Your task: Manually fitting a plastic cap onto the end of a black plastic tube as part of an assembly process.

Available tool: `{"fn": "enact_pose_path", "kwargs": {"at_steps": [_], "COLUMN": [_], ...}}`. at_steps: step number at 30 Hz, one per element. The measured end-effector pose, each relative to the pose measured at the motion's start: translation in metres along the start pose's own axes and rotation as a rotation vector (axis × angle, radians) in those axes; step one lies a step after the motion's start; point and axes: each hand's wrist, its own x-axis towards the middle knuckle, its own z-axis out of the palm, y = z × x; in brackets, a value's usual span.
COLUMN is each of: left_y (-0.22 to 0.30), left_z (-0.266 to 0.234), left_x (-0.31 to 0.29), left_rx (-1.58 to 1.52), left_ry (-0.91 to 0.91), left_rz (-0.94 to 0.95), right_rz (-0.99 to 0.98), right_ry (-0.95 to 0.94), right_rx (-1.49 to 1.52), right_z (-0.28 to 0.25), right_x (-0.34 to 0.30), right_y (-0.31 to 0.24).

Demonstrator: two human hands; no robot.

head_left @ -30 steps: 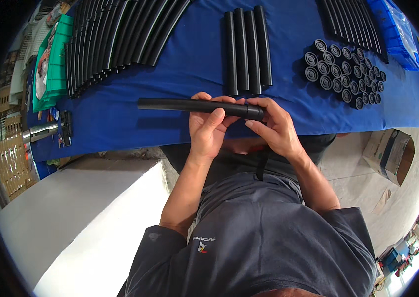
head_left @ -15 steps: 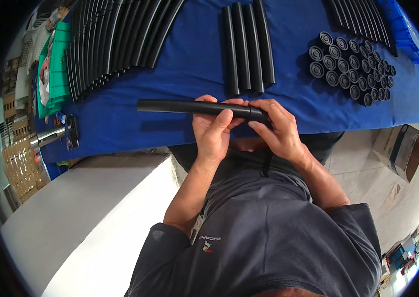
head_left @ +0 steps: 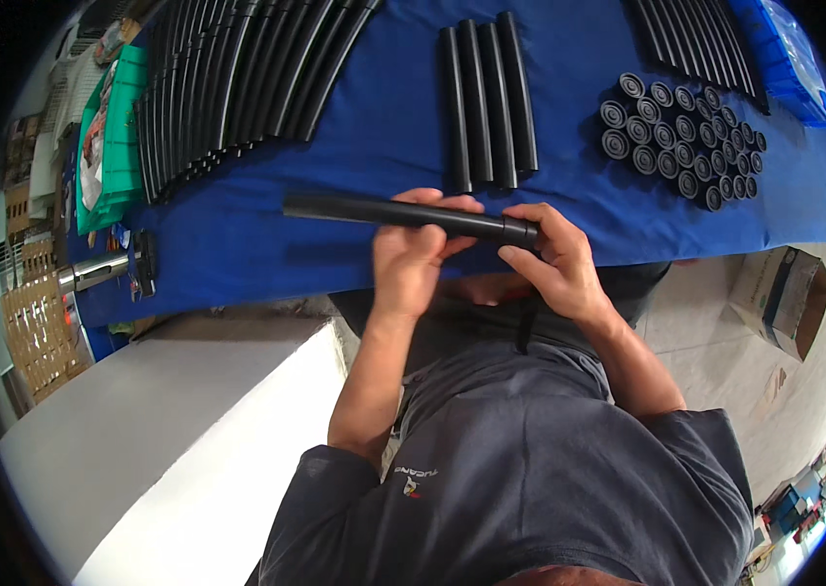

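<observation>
A straight black tube (head_left: 354,208) lies almost level in front of me, above the near edge of the blue cloth. My left hand (head_left: 408,269) is closed round its middle, thumb on the near side and fingertips showing beyond. At the tube's right end sits a short black end cap (head_left: 519,231), with a thin seam line between the two. The thumb and forefinger of my right hand (head_left: 566,269) close about this cap from the near and far sides; its other fingers are partly hidden. Beyond the hands, several similar black tubes (head_left: 491,107) lie side by side on the cloth.
Many long black tubes (head_left: 266,73) fan out at the far left, beside a green bin (head_left: 120,137). Round black caps (head_left: 664,135) stand clustered at right, near more tubes (head_left: 696,39) and a blue crate (head_left: 794,63). A cardboard box (head_left: 784,298) sits on the floor.
The tube has shifted slightly right and its right end has dipped nearer me. My right fingers have moved outward along the cap, so more of it shows.
</observation>
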Motion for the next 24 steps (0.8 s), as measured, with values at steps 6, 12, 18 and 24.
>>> {"fn": "enact_pose_path", "kwargs": {"at_steps": [6,12,18,24], "left_y": [0.010,0.005,0.005,0.002], "left_z": [-0.027,-0.023,-0.028,-0.024], "left_x": [0.001,-0.002,-0.002,-0.003], "left_rx": [-0.097,-0.100,-0.104,-0.080], "left_ry": [-0.036,0.041,-0.026,0.003], "left_rz": [0.026,0.076,0.053,0.093], "right_rz": [0.122,0.013,-0.019,0.075], "right_ry": [-0.012,0.036,-0.095,0.019], "right_rx": [0.027,-0.113,-0.166,-0.010], "right_z": [-0.005,0.002,-0.010,0.002], "right_x": [-0.001,0.005,0.008,0.004], "right_y": [-0.008,0.000,-0.010,-0.004]}}
